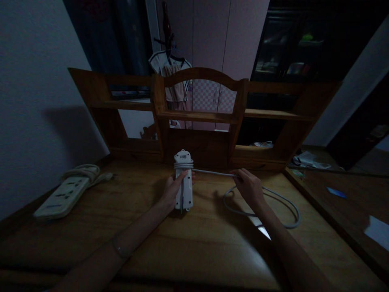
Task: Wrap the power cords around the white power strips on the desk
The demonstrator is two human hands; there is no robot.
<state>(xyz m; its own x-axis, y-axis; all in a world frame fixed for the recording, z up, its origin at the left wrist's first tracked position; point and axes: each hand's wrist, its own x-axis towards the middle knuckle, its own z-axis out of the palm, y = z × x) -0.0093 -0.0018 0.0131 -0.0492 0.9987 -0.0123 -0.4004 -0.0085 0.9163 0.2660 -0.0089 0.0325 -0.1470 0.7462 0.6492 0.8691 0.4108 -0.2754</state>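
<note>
**Several turns of cord [184, 165] on, a wide loop loose**

Starting at the left, we see a white power strip [62, 198] lying sockets up on the table [146, 247], its own cable [80, 172] bundled at its far end and a plug [106, 177] just beside it. Neither of our hands is on it, and we judge it to be outside the step under way.

Toward the middle, our left hand [172, 190] grips the second power strip [188, 190], thumb across its screwed back. We hold this strip over the table, its length pointing away from us; whether its near end touches down we cannot tell. The cord circles its far part in several turns set close together, so we take the winding to be begun but unfinished. A small bluish and greenish tip [182, 207] shows at the near end, too small to make out.

Farther right, the cord runs nearly straight from those turns to our right hand [248, 185], whose fingers are closed on it. Past that hand, a wide loop [296, 213] of it lies slack on the table. By our reckoning, that length is left to wrap, and we see nothing fastening the turns.
</note>
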